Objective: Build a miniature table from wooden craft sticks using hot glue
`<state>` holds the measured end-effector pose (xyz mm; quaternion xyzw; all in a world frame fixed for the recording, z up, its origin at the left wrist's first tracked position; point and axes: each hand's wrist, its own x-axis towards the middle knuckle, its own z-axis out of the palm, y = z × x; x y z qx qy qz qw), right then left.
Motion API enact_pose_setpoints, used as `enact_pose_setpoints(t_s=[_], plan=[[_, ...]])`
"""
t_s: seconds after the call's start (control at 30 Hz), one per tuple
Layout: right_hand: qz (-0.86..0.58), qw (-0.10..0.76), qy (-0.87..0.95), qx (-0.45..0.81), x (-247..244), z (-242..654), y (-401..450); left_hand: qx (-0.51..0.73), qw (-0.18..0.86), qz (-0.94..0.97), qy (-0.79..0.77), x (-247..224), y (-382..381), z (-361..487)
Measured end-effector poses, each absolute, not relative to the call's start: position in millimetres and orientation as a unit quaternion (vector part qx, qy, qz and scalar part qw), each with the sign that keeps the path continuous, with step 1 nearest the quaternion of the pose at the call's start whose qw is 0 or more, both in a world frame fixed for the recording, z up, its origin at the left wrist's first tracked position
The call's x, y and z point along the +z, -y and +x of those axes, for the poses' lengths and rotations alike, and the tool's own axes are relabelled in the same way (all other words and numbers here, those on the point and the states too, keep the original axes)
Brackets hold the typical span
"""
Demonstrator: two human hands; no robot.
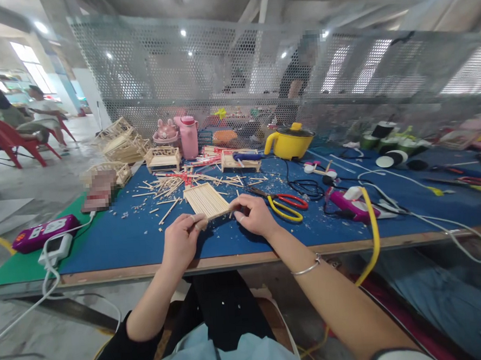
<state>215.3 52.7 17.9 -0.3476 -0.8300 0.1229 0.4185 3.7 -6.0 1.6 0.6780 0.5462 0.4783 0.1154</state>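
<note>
A small panel of thin wooden sticks (206, 200) is held tilted just above the blue table. My left hand (182, 238) pinches its near left corner between thumb and fingers. At the near right corner, my right hand (254, 214) is closed with thumb and fingertips on the panel's edge; the exact contact is partly hidden by the fingers. Loose wooden sticks (171, 211) lie scattered beyond and left of the panel. Scissors with red and yellow handles (286, 207) rest to the right of my right hand.
A blue glue gun (247, 156) lies across a small wooden frame at the back. Behind stand a yellow pot (293, 143) and a pink bottle (188, 137). Purple power strips (44, 234) and loose cables flank both sides. A perforated metal screen (155, 60) rises behind the table.
</note>
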Motion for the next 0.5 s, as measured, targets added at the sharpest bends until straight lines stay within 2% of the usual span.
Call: enact_pose_setpoints(t_s=[0.23,0.33,0.5], plan=[[-0.378,0.467,0.782,0.165,11.6,218.4,-57.1,0.466,0.129,0.690,-0.538,1.4,7.8,2.5],[-0.357,0.461,0.805,0.109,13.9,216.3,-54.8,0.463,0.134,0.687,-0.544,2.8,7.8,3.7],[-0.325,0.405,0.854,0.028,16.1,212.1,-52.9,0.478,0.171,0.652,-0.563,0.6,6.1,3.7]])
